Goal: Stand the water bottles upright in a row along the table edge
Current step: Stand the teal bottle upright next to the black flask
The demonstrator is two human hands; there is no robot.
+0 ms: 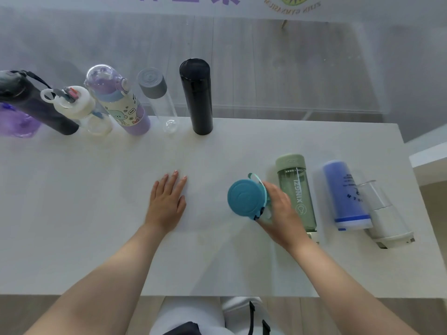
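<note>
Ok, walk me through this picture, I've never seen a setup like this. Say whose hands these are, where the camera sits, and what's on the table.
One picture, from a camera worn on a person's head, looking down at their bare hands. The left hand lies flat on the white table. The right hand grips a teal-lidded bottle. Upright bottles line the far edge, ending at a black flask. Lying down on the right: a green bottle, a blue bottle and a clear one.

A white rectangular table point(96, 213) fills most of the view. Beyond its far edge lies pale grey wood-plank flooring point(266, 68), and a white banner with purple characters point(169, 3) (cropped, unreadable) crosses the top.
</note>
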